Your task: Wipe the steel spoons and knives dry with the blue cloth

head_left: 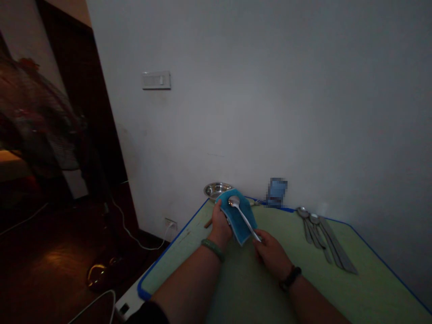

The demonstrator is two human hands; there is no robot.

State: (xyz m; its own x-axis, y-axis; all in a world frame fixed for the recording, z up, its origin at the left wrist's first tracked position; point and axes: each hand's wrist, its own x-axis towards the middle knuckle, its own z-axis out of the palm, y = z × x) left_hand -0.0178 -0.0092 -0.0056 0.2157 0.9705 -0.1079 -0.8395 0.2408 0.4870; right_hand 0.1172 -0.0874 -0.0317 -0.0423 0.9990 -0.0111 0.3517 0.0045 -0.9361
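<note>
L hand [220, 221] clamped blue cloth [236, 234] around spoon [234, 202], firm grip; R hand [272, 254] pinched handle end, narrow grip. Spoon was held just above green tabletop [366, 274], w/ steel bowl [212, 190] just behind, more spoons [326, 236] lying to R.

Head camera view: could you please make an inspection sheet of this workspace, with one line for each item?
Surface: green table top with a blue edge.
Things: metal spoon lies across a blue cloth; steel bowl behind them; row of spoons and long flat cutlery at right.
Clutter: small brown stick; blurred blue object, cannot tell what.
Hands: left hand holds the cloth; right hand holds the spoon's handle end.
Cables: white cable leads from a wall socket.
Surroundings: pale wall, switch plate, dark floor.
</note>
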